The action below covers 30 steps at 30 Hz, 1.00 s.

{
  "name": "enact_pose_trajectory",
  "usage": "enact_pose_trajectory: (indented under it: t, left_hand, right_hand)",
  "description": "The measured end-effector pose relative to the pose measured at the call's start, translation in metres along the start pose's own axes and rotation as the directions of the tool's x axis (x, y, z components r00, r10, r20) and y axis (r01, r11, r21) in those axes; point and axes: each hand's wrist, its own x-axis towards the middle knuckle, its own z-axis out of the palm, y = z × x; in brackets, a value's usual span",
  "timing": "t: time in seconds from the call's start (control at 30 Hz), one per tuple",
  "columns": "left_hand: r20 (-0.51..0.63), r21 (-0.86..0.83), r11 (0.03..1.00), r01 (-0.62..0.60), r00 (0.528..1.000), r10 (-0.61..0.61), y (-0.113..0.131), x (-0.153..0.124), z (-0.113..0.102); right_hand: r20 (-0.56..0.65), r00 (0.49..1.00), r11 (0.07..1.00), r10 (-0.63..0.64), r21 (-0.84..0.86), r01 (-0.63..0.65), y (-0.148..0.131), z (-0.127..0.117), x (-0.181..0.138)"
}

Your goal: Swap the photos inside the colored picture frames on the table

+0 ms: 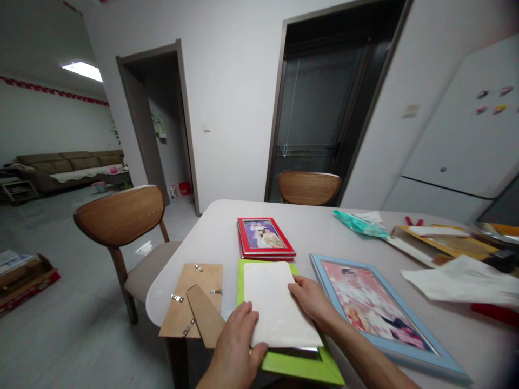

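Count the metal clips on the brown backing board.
4: a top clip, left clip, right clip and bottom clip, each near a different edge of the backing board. The brown stand leg could hide more.

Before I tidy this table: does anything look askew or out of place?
Yes. The white sheet looks off-centre on the green frame: more green shows below it than above. The wooden backing board also seems to overhang the edge of the table.
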Motion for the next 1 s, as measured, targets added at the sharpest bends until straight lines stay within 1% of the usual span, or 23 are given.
enact_pose_trajectory:
  t: [0.1, 0.23, 0.33, 0.4, 0.6, 0.67, 0.8, 0.9, 1.0]
  left_hand:
    - [0.070, 0.095, 0.995, -0.007, 0.998, 0.001, 0.005, 0.002, -0.005]
    - [0.130, 0.141, 0.990, -0.015, 0.992, -0.003, 0.010, 0.002, -0.010]
    - [0.114, 0.112, 0.993, -0.032, 0.993, 0.019, 0.008, 0.001, -0.011]
    - [0.095, 0.082, 0.995, -0.049, 0.995, 0.041, 0.006, 0.001, -0.010]
    - [0.088, 0.084, 0.993, -0.080, 0.993, 0.073, 0.006, 0.004, -0.007]
    - [0.103, 0.095, 0.992, -0.087, 0.992, 0.077, 0.006, 0.005, -0.007]
    - [0.142, 0.130, 0.987, -0.091, 0.987, 0.073, 0.004, 0.004, -0.005]
    - [0.128, 0.146, 0.985, -0.090, 0.989, 0.071, 0.001, 0.004, -0.003]
    - [0.107, 0.142, 0.985, -0.098, 0.991, 0.083, 0.000, 0.004, -0.003]
  right_hand:
    - [-0.001, 1.000, 0.994, -0.015, -0.108, 0.015, 0.002, -0.005, 0.002]
    - [-0.033, 0.999, 0.997, -0.005, -0.076, 0.002, 0.007, -0.011, -0.001]
    - [-0.032, 0.999, 0.999, 0.025, -0.046, -0.027, 0.008, -0.013, -0.004]
    - [-0.035, 0.999, 0.998, 0.032, -0.057, -0.034, 0.007, -0.012, -0.005]
    - [-0.100, 0.995, 0.984, -0.018, -0.176, 0.000, 0.003, -0.008, -0.004]
    - [-0.096, 0.995, 0.987, -0.020, -0.160, 0.004, 0.005, -0.007, -0.003]
    - [-0.078, 0.997, 0.999, 0.005, -0.046, -0.008, 0.009, -0.006, 0.000]
    - [-0.064, 0.998, 1.000, 0.013, -0.010, -0.014, 0.009, -0.003, 0.001]
    - [-0.051, 0.999, 0.999, -0.005, -0.032, 0.004, 0.005, -0.001, 0.001]
